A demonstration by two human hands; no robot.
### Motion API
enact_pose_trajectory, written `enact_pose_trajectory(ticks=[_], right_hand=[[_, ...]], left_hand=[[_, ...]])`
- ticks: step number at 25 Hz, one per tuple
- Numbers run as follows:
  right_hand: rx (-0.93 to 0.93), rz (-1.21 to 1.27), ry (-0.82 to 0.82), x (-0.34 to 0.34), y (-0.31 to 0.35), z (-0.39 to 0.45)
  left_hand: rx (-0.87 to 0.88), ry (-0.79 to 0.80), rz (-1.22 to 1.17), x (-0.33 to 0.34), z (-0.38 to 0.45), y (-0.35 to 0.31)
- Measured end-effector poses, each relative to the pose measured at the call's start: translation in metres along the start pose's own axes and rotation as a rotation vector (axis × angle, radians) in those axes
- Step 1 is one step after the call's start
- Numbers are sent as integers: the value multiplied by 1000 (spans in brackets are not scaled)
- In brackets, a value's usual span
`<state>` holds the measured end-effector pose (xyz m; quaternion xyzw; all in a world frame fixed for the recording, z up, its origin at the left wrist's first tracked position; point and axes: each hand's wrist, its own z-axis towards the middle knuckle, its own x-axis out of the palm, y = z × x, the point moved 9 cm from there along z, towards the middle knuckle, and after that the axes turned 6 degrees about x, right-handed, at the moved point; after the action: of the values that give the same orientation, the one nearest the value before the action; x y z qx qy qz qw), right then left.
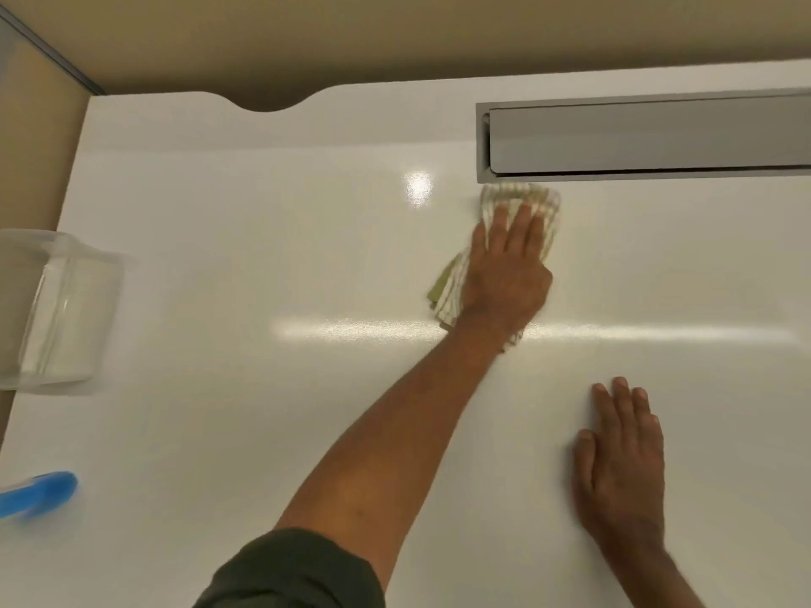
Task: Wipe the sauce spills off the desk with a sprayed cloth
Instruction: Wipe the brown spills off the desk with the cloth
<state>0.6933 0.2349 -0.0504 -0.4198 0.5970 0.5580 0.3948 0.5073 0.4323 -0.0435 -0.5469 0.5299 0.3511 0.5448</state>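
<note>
The left hand point(504, 274) presses flat, fingers spread, on a striped crumpled cloth point(518, 199) on the glossy white desk point(263, 256), touching the grey metal cable tray point(649, 138). The right hand point(621, 467) lies open, palm down.

Clear plastic container point(57, 309): stood at the far left of the scene, midway between near and far, translucent, looked empty, blurred at the edges. Recessed grey cable hatch point(658, 138): lay at the far right, long and narrow, flap shut within its frame, ran off the right border. Beige wall point(395, 37): filled the far side. Grey frame strip point(44, 43): slanted across the far-left corner.
</note>
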Motion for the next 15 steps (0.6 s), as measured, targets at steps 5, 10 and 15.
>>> enact_pose_trajectory(ticks=[5, 10, 15], right_hand=[[-12, 8, -32, -2, -1, 1], [12, 12, -20, 1, -3, 1], [16, 8, -21, 4, -6, -1]], left_hand=[[297, 32, 18, 32, -166, -20], [-238, -37, 89, -4, -175, 136], [-257, -121, 37, -15, -22, 67]])
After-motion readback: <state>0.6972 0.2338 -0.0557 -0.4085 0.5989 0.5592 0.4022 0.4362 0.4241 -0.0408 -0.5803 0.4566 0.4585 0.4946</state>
